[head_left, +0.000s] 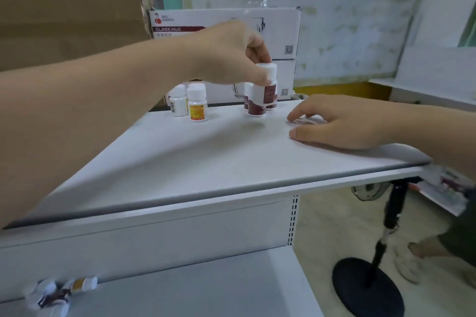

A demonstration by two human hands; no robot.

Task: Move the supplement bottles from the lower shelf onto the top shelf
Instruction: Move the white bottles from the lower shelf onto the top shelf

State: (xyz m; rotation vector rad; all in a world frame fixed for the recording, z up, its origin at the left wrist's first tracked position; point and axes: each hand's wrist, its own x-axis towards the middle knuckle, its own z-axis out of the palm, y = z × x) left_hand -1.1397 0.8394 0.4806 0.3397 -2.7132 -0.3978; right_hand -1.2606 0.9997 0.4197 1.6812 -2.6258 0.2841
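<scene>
- Left hand (231, 54) outstretched, fingers pinching a maroon-label bottle (266, 82) above the top shelf (206, 152).
- Right hand (342, 123) flat on it, fingers relaxed.
- Two paler bottles (197, 104) stand at the left.

Top shelf (206, 157), upright bottles (197, 103) at back, lower shelf (206, 291), toppled bottles (82, 284)

The person's bare left arm reached across from the left, its hand (226, 54) curled knuckles-up, thumb and fingertips pinching a white-capped supplement bottle (265, 90) near its top. The right hand (340, 123) lay palm down on the top shelf (206, 152), fingers loosely extended and pointing left, with the forearm entering from the right edge.
</scene>
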